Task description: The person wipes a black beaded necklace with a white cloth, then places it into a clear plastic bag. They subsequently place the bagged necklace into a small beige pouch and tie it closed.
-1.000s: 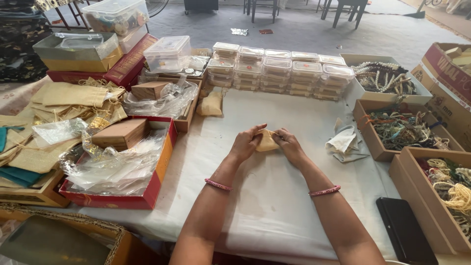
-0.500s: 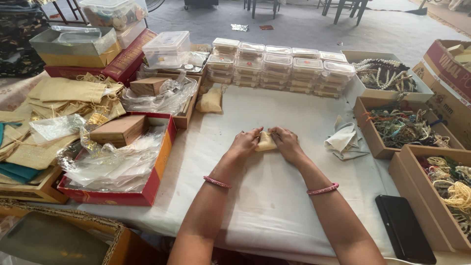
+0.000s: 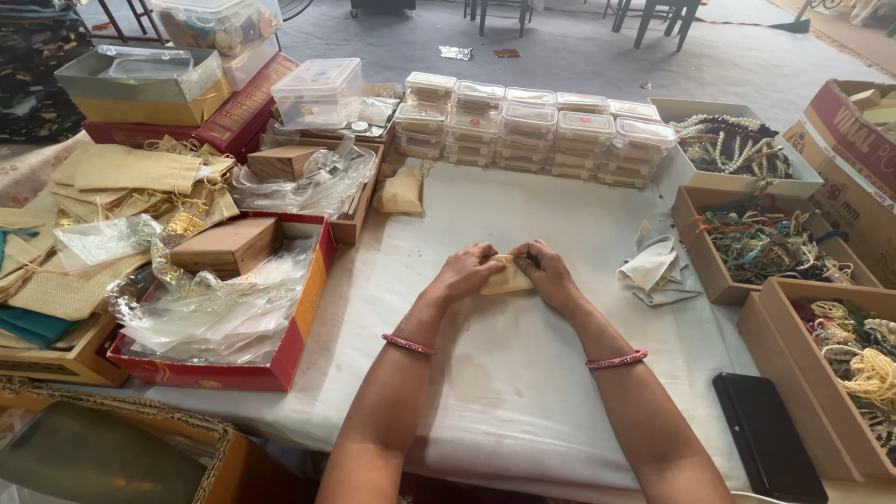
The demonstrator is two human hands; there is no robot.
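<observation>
A small tan cloth pouch [image 3: 508,276] lies on the white table cover [image 3: 504,392] in the middle of the table. My left hand [image 3: 464,273] grips its left end and my right hand [image 3: 547,274] grips its right end, fingers curled over the top. Each wrist wears a pink bangle. Another tan pouch [image 3: 400,191] lies further back to the left.
Stacks of clear lidded boxes [image 3: 530,128] line the back. Cardboard trays of beaded jewellery [image 3: 767,245] stand at the right, with a crumpled white cloth [image 3: 654,268] and a black case [image 3: 767,446]. A red box with plastic wrap [image 3: 224,308] and burlap bags [image 3: 121,173] fill the left.
Both hands stay on the pouch at the same spot; the fingers shift slightly on it. The view has tilted a little.
</observation>
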